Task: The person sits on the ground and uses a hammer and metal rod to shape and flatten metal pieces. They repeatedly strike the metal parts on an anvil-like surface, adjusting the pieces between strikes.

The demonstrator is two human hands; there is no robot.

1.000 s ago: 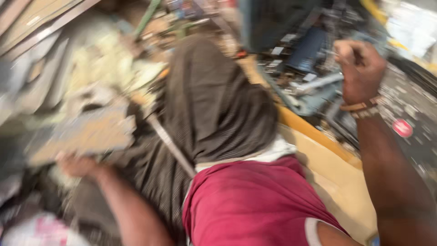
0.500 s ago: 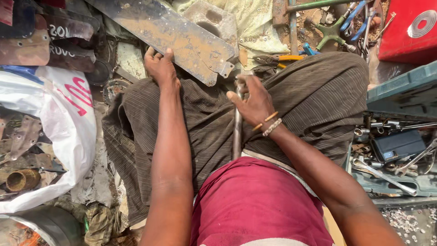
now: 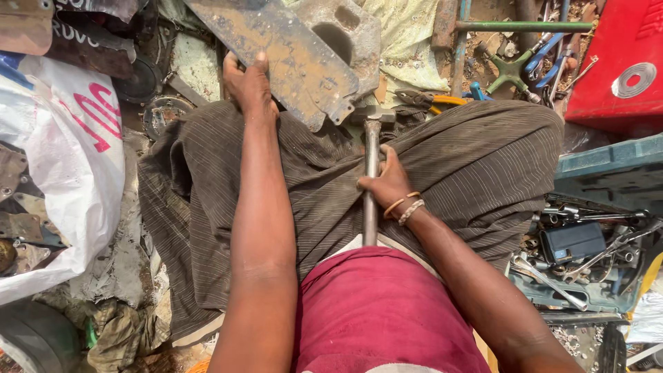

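1. Head view, what has changed: half a second ago the right hand lay over the middle of the lap with the hammer barely showing under it. Now the hand sits a little lower on the shaft, and the hammer's head shows clear of it, just below the metal plate. The left hand was already on the plate's lower edge and has stayed there. A second ago the camera swung in a blur, with the right hand raised high. So, as I judge it, the work has settled: plate steadied, hammer gripped and brought near.

2. Head view, the grips: the left hand's fingers are pressed over the plate's near edge, thumb up, pinning it against the knee. The right hand's fingers are wrapped tightly around the hammer shaft about mid-length, with bracelets at the wrist.

3. Head view, the things in hand: the plate is a long, flat, rusty slab with cut-outs and a notched end, lying slantwise from upper left down toward the lap. The hammer has a dull grey steel shaft and a small head, and lies along the brown striped cloth between the knees.

4. Head view, surroundings: a white sack lies to the left, a red canister at upper right and a tray of tools to the right.
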